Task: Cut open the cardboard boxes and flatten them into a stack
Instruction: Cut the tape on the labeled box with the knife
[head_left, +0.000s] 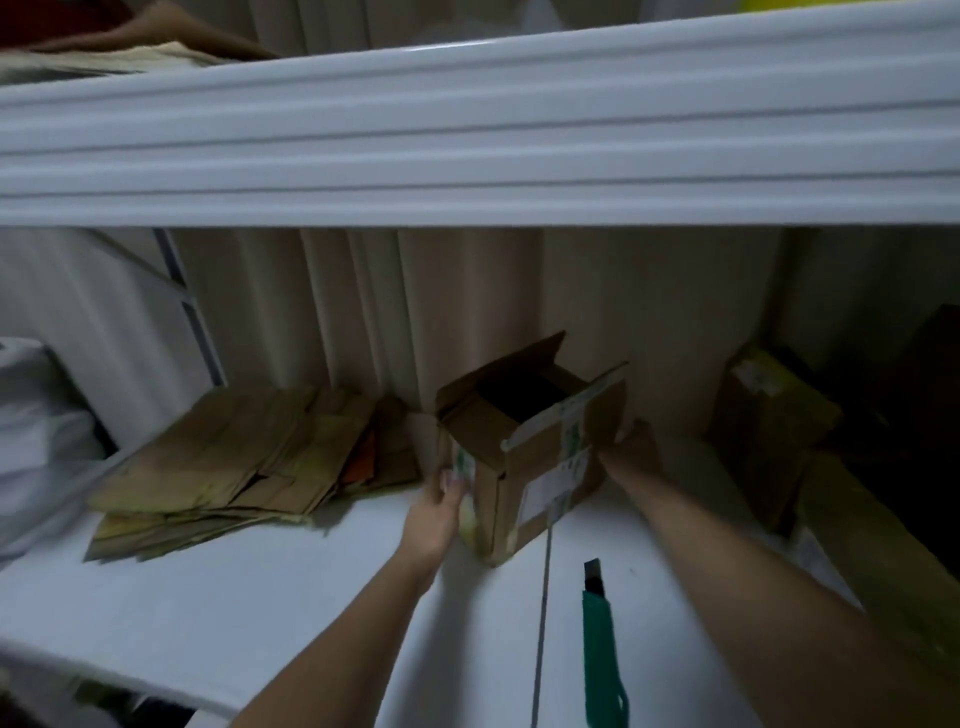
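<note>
A small brown cardboard box (524, 457) stands on the white surface (260, 597), its top flaps open, with green-printed tape and a white label on its side. My left hand (439, 512) grips its left side, thumb on the near face. My right hand (631, 447) holds its right side; those fingers are partly hidden behind the box. A strip of tape (543, 613) hangs from the box toward me. A green utility knife (600, 649) lies on the surface between my forearms, blade end pointing at the box. A stack of flattened cardboard (244, 462) lies to the left.
A white shelf beam (467, 135) crosses overhead. Beige curtains hang behind. More unflattened boxes (769, 415) sit in the dark at the right, with a long yellowish board (883, 561) beside them. White bedding (36, 441) bulges at the far left.
</note>
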